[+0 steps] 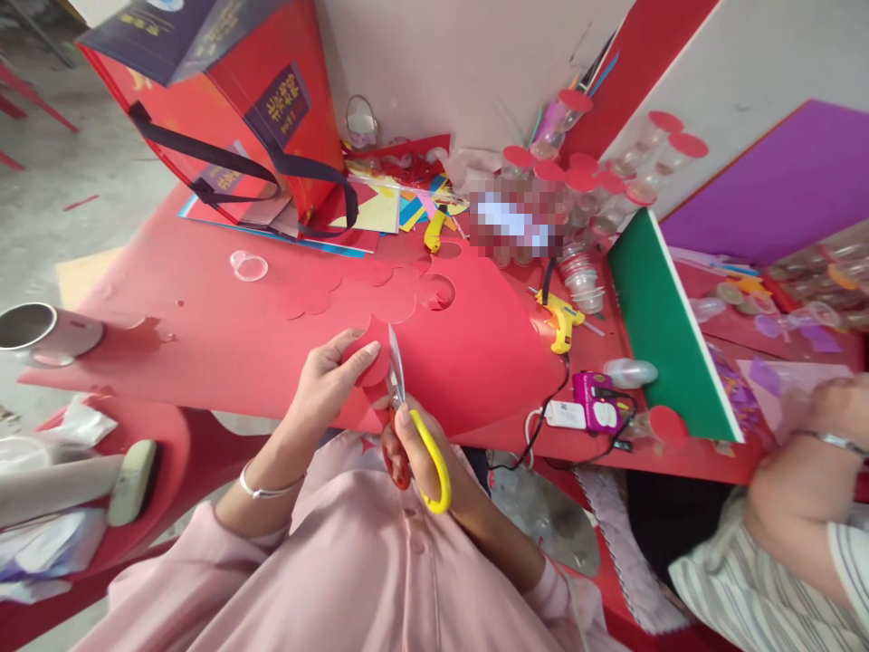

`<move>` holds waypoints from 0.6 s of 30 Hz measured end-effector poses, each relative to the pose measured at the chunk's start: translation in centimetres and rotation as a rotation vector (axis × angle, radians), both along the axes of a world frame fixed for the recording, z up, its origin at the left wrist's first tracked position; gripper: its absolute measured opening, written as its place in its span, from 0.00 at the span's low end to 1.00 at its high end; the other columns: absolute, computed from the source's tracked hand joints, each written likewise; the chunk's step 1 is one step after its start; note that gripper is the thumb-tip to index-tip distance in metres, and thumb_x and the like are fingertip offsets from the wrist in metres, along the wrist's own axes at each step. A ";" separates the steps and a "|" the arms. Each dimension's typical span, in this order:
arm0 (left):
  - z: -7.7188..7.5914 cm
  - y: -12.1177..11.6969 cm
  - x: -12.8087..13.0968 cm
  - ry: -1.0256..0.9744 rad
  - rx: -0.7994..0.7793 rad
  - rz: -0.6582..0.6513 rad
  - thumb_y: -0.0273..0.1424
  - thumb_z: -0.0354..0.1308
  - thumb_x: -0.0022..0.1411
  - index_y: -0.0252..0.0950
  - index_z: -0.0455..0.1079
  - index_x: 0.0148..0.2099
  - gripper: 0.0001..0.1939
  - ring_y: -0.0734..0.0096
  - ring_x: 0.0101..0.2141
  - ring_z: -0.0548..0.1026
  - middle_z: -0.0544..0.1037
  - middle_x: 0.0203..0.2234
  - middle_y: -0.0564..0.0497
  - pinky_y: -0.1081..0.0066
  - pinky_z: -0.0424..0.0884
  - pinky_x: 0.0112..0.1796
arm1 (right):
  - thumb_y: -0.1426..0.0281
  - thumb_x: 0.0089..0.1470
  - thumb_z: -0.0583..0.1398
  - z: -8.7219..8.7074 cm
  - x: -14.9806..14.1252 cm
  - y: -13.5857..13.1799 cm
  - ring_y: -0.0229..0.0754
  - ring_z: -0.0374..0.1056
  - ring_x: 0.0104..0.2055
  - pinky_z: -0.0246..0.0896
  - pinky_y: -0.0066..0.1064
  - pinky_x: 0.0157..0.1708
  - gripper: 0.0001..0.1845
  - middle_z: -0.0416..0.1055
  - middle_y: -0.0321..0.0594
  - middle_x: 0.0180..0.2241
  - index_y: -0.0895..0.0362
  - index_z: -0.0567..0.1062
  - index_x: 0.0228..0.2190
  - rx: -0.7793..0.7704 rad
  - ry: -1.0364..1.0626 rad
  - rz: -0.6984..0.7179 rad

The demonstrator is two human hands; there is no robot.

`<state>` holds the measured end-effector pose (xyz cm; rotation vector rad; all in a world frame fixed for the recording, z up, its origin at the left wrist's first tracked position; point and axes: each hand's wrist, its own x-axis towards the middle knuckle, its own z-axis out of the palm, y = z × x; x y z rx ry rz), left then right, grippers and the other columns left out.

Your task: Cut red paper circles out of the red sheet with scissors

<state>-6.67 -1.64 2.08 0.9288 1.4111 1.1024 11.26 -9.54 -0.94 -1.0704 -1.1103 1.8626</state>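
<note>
On the red table [156, 340], a large red paper sheet [482, 349] spans the centre of the frame, probably light and easily creased, best held flat by an edge. At lower centre, the right hand [417, 453] has its fingers closed around the rigid yellow-handled scissors [397, 376]; just left, the left hand [322, 385] pinches a small red paper piece [370, 369], likely soft, by its margin.

in front of my red-topped table [224, 326], a pale wall [434, 72] rises, crossed at right by a slanting red strip [607, 113]. a green divider panel [669, 335] stands on the tabletop. left of me, a red stool [173, 462] sits over bare gray concrete floor [51, 195].
</note>
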 end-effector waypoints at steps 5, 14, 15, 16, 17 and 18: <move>0.4 0.0 -0.7 0.095 -0.009 -0.003 0.49 0.78 0.60 0.37 0.85 0.51 0.25 0.54 0.44 0.86 0.89 0.44 0.45 0.63 0.82 0.45 | 0.32 0.75 0.53 0.2 -0.3 0.1 0.36 0.60 0.21 0.59 0.28 0.20 0.36 0.62 0.28 0.27 0.52 0.73 0.49 -0.006 -0.014 -0.003; 0.9 0.5 -0.9 -0.007 0.007 -0.094 0.44 0.76 0.62 0.38 0.80 0.39 0.16 0.63 0.30 0.80 0.83 0.29 0.50 0.68 0.76 0.32 | 0.31 0.75 0.52 0.4 -0.4 0.2 0.37 0.61 0.21 0.60 0.30 0.20 0.36 0.63 0.29 0.28 0.51 0.73 0.51 0.004 -0.052 0.016; 0.9 0.7 -1.0 0.018 0.042 -0.093 0.43 0.77 0.61 0.38 0.79 0.37 0.15 0.62 0.32 0.80 0.83 0.30 0.49 0.68 0.77 0.33 | 0.32 0.75 0.52 0.3 -0.4 0.2 0.37 0.61 0.21 0.60 0.30 0.21 0.36 0.63 0.30 0.28 0.51 0.73 0.50 0.017 -0.063 0.016; 0.9 0.9 -1.1 0.055 0.092 -0.099 0.42 0.77 0.61 0.38 0.80 0.36 0.15 0.61 0.35 0.81 0.83 0.32 0.48 0.68 0.78 0.35 | 0.33 0.76 0.52 0.3 -0.4 0.2 0.37 0.62 0.21 0.61 0.30 0.21 0.35 0.64 0.30 0.28 0.51 0.73 0.50 0.032 -0.074 0.012; 0.9 1.1 -1.3 0.096 0.146 -0.105 0.41 0.78 0.60 0.38 0.80 0.35 0.14 0.60 0.38 0.81 0.83 0.34 0.47 0.69 0.78 0.38 | 0.33 0.77 0.51 0.3 -0.4 0.2 0.37 0.62 0.22 0.61 0.31 0.22 0.35 0.63 0.30 0.28 0.51 0.74 0.50 0.048 -0.084 0.005; 1.0 1.2 -1.4 0.134 0.196 -0.102 0.40 0.78 0.59 0.39 0.80 0.35 0.13 0.60 0.40 0.81 0.83 0.37 0.46 0.69 0.78 0.39 | 0.34 0.77 0.51 0.3 -0.4 0.2 0.37 0.62 0.22 0.61 0.31 0.22 0.34 0.63 0.30 0.28 0.51 0.74 0.50 0.061 -0.096 0.001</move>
